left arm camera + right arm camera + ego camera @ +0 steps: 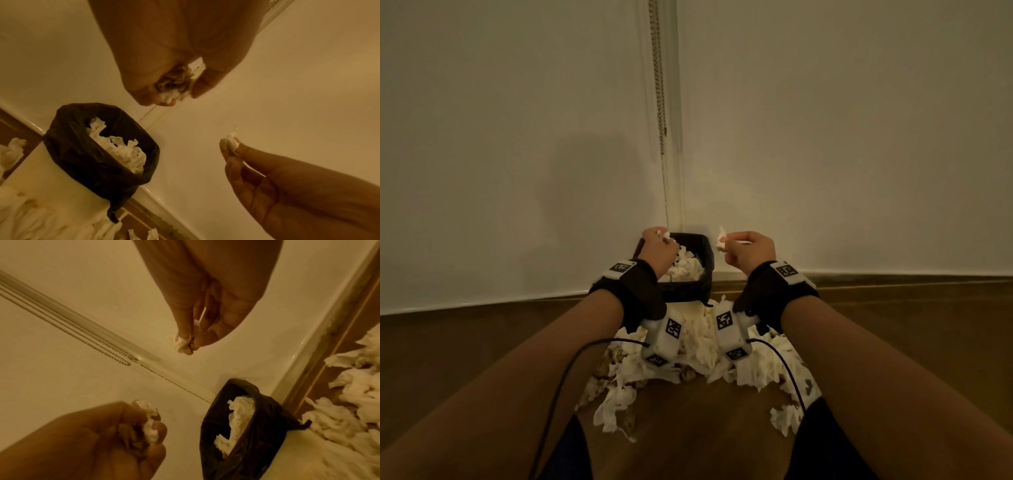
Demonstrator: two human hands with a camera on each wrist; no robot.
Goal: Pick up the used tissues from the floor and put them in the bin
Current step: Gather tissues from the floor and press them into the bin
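Note:
A small bin (707, 260) lined with a black bag (72, 146) stands in the room corner, with crumpled white tissues (686, 267) inside. My left hand (659, 248) is raised over the bin's left rim, its fingers curled round a wad of stained tissue (176, 81). To the right of the bin, my right hand (748, 250) pinches a small tissue scrap (722, 240) between thumb and fingertips (186, 331). A big heap of used tissues (698, 346) lies on the wooden floor in front of the bin, partly hidden by my wrists.
White walls meet in the corner behind the bin, where a bead chain (661, 113) hangs down. A white skirting board (893, 272) runs along the wooden floor (705, 428). Black cables (565, 370) trail from both wrist cameras.

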